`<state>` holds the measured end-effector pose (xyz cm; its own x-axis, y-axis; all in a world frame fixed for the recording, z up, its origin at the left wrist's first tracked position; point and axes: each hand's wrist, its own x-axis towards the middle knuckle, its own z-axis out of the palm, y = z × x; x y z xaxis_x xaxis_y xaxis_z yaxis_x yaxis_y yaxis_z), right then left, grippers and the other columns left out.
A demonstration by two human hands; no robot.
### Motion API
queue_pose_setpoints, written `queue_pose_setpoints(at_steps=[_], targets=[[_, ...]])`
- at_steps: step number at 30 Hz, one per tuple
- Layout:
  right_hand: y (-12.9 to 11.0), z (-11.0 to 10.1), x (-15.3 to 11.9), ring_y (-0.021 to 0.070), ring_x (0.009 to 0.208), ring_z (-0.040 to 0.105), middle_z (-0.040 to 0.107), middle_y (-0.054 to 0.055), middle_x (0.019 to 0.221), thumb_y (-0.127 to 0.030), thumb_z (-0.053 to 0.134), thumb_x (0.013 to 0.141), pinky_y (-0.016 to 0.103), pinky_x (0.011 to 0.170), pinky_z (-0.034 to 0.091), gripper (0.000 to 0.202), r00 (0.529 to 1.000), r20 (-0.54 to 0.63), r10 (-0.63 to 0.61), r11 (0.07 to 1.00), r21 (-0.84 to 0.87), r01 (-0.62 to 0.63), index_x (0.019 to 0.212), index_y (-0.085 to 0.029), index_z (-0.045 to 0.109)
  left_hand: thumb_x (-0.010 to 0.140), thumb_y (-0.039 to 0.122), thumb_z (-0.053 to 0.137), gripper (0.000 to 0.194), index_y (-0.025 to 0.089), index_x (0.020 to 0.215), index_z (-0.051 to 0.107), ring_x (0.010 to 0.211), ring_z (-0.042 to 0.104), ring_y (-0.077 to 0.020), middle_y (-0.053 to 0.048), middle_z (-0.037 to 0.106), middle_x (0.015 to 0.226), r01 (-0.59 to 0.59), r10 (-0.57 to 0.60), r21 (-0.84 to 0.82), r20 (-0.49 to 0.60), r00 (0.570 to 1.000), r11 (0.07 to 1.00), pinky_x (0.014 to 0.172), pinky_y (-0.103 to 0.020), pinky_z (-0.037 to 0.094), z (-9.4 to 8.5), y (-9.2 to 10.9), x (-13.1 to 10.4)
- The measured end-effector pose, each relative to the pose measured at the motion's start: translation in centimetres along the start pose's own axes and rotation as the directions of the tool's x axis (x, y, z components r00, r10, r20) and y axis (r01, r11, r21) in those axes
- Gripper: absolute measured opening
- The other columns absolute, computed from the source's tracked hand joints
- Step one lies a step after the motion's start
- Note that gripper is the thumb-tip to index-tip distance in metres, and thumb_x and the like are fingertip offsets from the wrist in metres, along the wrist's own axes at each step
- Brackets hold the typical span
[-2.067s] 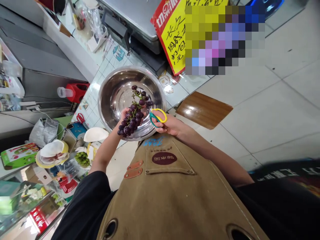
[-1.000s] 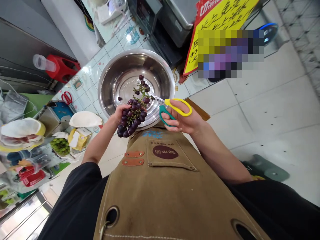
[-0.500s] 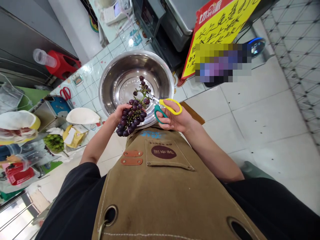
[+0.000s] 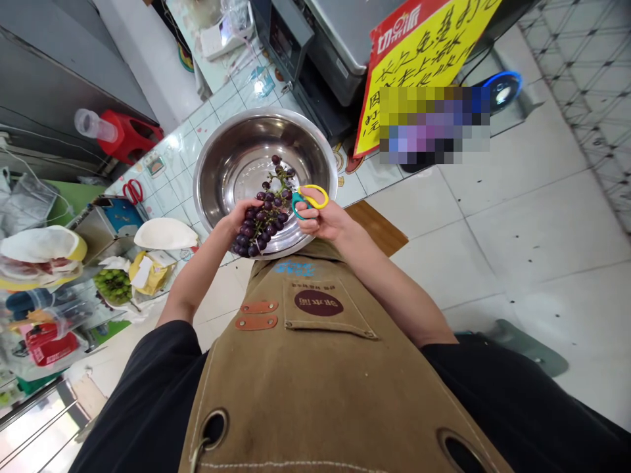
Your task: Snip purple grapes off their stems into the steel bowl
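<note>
A bunch of dark purple grapes [image 4: 261, 226] hangs over the near part of a large steel basin [image 4: 211, 154]. My left hand [image 4: 241, 215] is closed on the bunch from its left side, and some of its fingers are hidden by the grapes. In my right hand [image 4: 323, 219] are scissors [image 4: 315, 195] with one yellow and one green handle loop. Their blades point into the stems at the right side of the bunch and are mostly hidden. The inside of the basin shows bare shiny metal.
Red-handled scissors [image 4: 133, 191], a white dish [image 4: 165, 234] and green grapes [image 4: 113, 286] lie to the left. A red stool-like object [image 4: 125, 135] stands behind. A yellow sign [image 4: 419, 66] and a dark machine [image 4: 320, 72] are beyond the basin.
My right hand and the scissors have moved left, closer to the bunch, and the handle loops are nearer each other. My left hand still holds the grapes. The view has shifted slightly.
</note>
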<state>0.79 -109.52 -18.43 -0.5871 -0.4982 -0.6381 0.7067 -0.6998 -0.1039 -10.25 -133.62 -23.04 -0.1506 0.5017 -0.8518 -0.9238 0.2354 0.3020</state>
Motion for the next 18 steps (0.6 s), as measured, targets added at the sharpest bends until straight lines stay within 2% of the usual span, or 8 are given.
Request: queue_pose_setpoints(at_steps=[2, 6, 9, 12, 14, 18], targets=[[0.0, -0.3, 0.1, 0.0068, 0.037, 0.034, 0.036, -0.010, 0.045, -0.063, 0.059, 0.108, 0.015, 0.032, 0.025, 0.052, 1.000, 0.003, -0.013, 1.000, 0.008, 0.013, 0.076, -0.023, 0.046, 0.076, 0.037, 0.064, 0.063, 0.004, 0.127, 0.076, 0.078, 0.081, -0.0317, -0.015, 0.084, 0.088, -0.001, 0.001, -0.019, -0.034, 0.999, 1.000, 0.068, -0.038, 0.063, 0.0, 0.4, 0.8], [0.6, -1.7, -2.5, 0.0106, 0.047, 0.050, 0.049, -0.005, 0.055, -0.077, 0.053, 0.103, 0.017, 0.038, 0.033, 0.060, 0.975, 0.220, -0.011, 0.999, -0.035, 0.019, 0.083, -0.021, 0.054, 0.072, 0.040, 0.062, 0.066, 0.005, 0.127, 0.075, 0.076, 0.080, -0.0318, -0.016, 0.083, 0.089, -0.059, 0.065, -0.114, 0.048, 0.997, 0.992, 0.063, -0.038, 0.061, 0.3, 0.5, 0.9], [1.6, -2.6, -5.0, 0.0117, 0.050, 0.051, 0.048, -0.005, 0.056, -0.083, 0.052, 0.099, 0.019, 0.042, 0.038, 0.065, 0.930, 0.362, -0.062, 0.995, -0.050, 0.085, 0.083, -0.020, 0.056, 0.072, 0.048, 0.059, 0.071, 0.010, 0.130, 0.073, 0.067, 0.075, -0.0296, -0.014, 0.080, 0.085, -0.116, 0.137, -0.162, 0.131, 0.982, 0.980, 0.060, -0.038, 0.058, 0.7, 0.0, -0.1], [2.7, -2.6, -6.0, 0.0106, 0.048, 0.048, 0.044, -0.007, 0.053, -0.081, 0.053, 0.100, 0.020, 0.045, 0.037, 0.063, 0.860, 0.497, -0.111, 0.980, -0.089, 0.178, 0.084, -0.020, 0.057, 0.074, 0.058, 0.055, 0.074, 0.020, 0.135, 0.069, 0.062, 0.067, -0.0251, -0.011, 0.078, 0.088, -0.145, 0.174, -0.193, 0.140, 0.975, 0.970, 0.059, -0.039, 0.055, 1.1, -0.8, -1.1], [3.3, -2.3, -6.1, 0.0102, 0.048, 0.047, 0.046, -0.006, 0.055, -0.079, 0.052, 0.102, 0.021, 0.046, 0.038, 0.062, 0.838, 0.530, -0.126, 0.969, -0.117, 0.220, 0.085, -0.020, 0.058, 0.077, 0.065, 0.048, 0.075, 0.027, 0.139, 0.066, 0.059, 0.061, -0.0214, -0.010, 0.076, 0.093, -0.179, 0.205, -0.212, 0.106, 0.973, 0.961, 0.059, -0.039, 0.053, 1.4, -1.4, -1.6], [4.3, -1.4, -6.1, 0.0082, 0.047, 0.043, 0.054, -0.005, 0.065, -0.073, 0.058, 0.103, 0.022, 0.044, 0.039, 0.055, 0.861, 0.472, -0.188, 0.956, -0.114, 0.271, 0.087, -0.021, 0.056, 0.082, 0.079, 0.032, 0.083, 0.030, 0.142, 0.060, 0.052, 0.046, -0.0171, -0.009, 0.070, 0.087, -0.180, 0.196, -0.217, 0.056, 0.979, 0.959, 0.055, -0.038, 0.048, 1.9, -2.2, -2.2]])
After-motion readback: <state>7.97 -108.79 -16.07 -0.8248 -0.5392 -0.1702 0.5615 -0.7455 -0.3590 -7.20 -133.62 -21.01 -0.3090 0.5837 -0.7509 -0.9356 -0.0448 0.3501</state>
